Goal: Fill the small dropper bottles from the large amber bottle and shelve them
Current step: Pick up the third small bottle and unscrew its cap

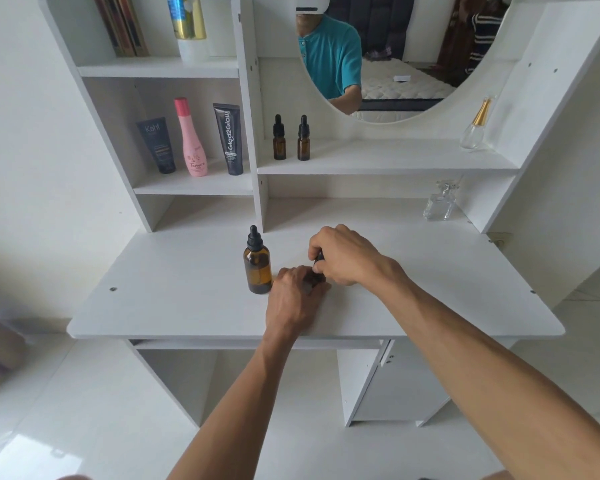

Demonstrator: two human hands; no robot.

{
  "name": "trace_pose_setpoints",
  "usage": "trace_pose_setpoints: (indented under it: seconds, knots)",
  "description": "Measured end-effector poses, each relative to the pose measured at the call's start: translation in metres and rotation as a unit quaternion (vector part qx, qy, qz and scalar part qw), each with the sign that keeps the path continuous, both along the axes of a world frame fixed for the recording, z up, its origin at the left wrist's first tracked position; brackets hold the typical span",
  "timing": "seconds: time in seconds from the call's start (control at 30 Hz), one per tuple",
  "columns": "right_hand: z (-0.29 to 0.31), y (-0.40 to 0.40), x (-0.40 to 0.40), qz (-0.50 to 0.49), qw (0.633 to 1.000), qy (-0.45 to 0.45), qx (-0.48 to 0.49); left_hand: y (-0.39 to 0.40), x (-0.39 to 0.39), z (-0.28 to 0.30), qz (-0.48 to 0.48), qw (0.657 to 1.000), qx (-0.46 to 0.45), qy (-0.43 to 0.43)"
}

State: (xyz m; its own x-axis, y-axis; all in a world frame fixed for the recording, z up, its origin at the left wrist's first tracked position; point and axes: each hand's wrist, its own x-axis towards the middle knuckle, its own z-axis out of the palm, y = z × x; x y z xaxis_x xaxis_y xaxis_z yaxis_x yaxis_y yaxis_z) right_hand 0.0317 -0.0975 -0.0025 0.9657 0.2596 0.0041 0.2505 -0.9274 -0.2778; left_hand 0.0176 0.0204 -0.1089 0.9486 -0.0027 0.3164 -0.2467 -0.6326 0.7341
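Note:
The large amber bottle [257,266] stands upright on the white desk [187,299], its black dropper cap on. Just right of it my left hand [293,299] grips a small amber dropper bottle [313,280], mostly hidden by my fingers. My right hand [343,256] is curled over that bottle's black dropper cap [319,256] from above. Two small amber dropper bottles [279,138] [303,139] stand side by side on the shelf [395,161] under the mirror.
Three cosmetic containers stand in the left cubby: a dark tube [158,147], a pink bottle [192,140], a black tube [231,140]. A clear perfume bottle [440,202] sits at the desk's back right, a gold-capped one [476,128] on the shelf's right end.

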Motion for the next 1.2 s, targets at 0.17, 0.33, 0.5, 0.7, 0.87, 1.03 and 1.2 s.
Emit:
trace_pose_setpoints:
  seconds: [0.17,0.33,0.5,0.7,0.87,1.03,1.2]
  knots:
    - [0.014,-0.007,0.003,0.015,0.998,-0.021,0.051,0.001,0.000,0.001,0.000,1.000,0.017,-0.003]
    - [0.029,-0.026,0.008,-0.012,0.989,-0.063,0.132,0.001,-0.001,0.002,0.006,0.999,0.031,-0.007]
    - [0.008,-0.045,0.017,-0.078,0.977,-0.080,0.179,0.000,-0.001,0.001,0.010,0.999,0.035,-0.009]
    - [-0.052,-0.047,0.021,-0.123,0.977,-0.081,0.156,0.000,0.000,-0.001,0.009,0.999,0.035,-0.011]
    - [-0.076,-0.045,0.020,-0.162,0.970,-0.076,0.164,0.001,0.003,-0.004,0.003,0.999,0.033,-0.012]
    - [-0.085,-0.045,0.021,-0.170,0.967,-0.081,0.171,0.001,0.004,-0.004,0.004,1.000,0.029,-0.008]
    - [-0.088,-0.048,0.021,-0.162,0.966,-0.085,0.185,0.000,0.004,-0.004,0.006,1.000,0.028,-0.004]
